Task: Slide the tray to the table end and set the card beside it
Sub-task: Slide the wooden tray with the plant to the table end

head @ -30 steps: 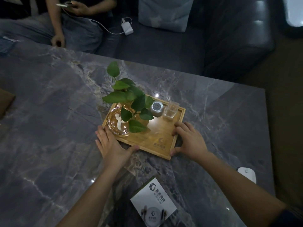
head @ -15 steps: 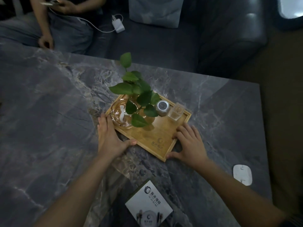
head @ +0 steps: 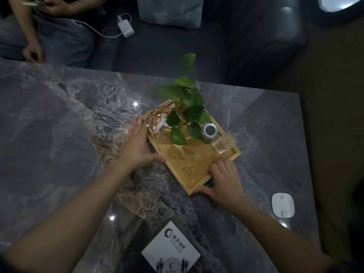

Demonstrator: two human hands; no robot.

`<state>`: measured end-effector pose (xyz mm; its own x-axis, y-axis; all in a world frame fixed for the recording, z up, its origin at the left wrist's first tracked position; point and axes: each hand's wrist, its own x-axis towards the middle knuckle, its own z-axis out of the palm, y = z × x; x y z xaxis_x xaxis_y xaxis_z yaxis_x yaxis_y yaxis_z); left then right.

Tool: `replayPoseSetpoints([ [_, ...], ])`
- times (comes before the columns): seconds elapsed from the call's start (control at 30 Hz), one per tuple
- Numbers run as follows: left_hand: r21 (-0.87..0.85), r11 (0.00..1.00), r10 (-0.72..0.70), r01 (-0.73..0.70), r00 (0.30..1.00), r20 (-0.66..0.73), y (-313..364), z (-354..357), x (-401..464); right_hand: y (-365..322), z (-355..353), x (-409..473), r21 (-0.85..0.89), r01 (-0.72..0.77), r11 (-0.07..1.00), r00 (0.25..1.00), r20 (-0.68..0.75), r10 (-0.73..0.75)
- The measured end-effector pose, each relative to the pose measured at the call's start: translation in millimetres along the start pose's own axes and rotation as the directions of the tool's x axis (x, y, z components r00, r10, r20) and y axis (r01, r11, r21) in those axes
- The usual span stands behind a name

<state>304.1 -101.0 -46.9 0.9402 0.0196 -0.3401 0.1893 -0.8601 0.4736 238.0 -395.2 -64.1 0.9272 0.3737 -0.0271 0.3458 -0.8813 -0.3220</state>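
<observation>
- Two bare hands are on the tray (head: 199, 164), which lies skewed on the grey marble counter (head: 59, 134), well short of its far right end.
- Left hand (head: 137, 143) lies flat and spread along the tray's left rim, fingers straight, thumb hooked round the near edge; it grips nothing, only presses.
- Right hand (head: 223, 179) sits at the near right corner, fingers curled over the rim onto the wood, thumb laid against the outer edge, so it clamps that corner loosely.
- On the tray ride a glass dish (head: 157, 123), a leafy plant (head: 187, 107), a small round jar (head: 209, 132) and a clear cup (head: 224, 144); all stand upright.
- Card (head: 171, 251) lies on the counter close to the person, well apart from the tray and untouched.
- I judge the slide to be the step in hand, with the card step not begun.
- Next calls for an even push from both hands toward the counter end, squaring the tray and keeping it slow so the tall plant doesn't tip.
- After that, one hand must let go and reach back for the card.
</observation>
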Motion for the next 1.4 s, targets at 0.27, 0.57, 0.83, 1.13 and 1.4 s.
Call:
replayPoseSetpoints([
  [0.27,0.073,0.992,0.102,-0.107,0.992,0.073,16,-1,29,4,6,-5,-0.073,0.064,0.995,0.997,-0.044,-0.067],
  [0.57,0.157,0.956,0.218,-0.247,0.959,0.179,36,-5,50,3,10,-11,0.019,-0.022,1.0,1.0,0.005,0.022],
  [0.83,0.18,0.929,0.299,-0.322,0.943,0.147,47,4,52,-4,11,-19,0.036,-0.133,0.99,0.991,0.038,0.132],
  [1.13,-0.048,0.996,0.064,-0.069,0.992,-0.106,48,44,-22,1,6,-31,0.078,-0.151,0.985,0.987,0.067,0.146],
  [1.4,0.023,0.985,0.171,-0.171,0.985,-0.018,85,93,-88,12,-2,-44,0.078,-0.092,0.993,0.996,0.029,0.09],
])
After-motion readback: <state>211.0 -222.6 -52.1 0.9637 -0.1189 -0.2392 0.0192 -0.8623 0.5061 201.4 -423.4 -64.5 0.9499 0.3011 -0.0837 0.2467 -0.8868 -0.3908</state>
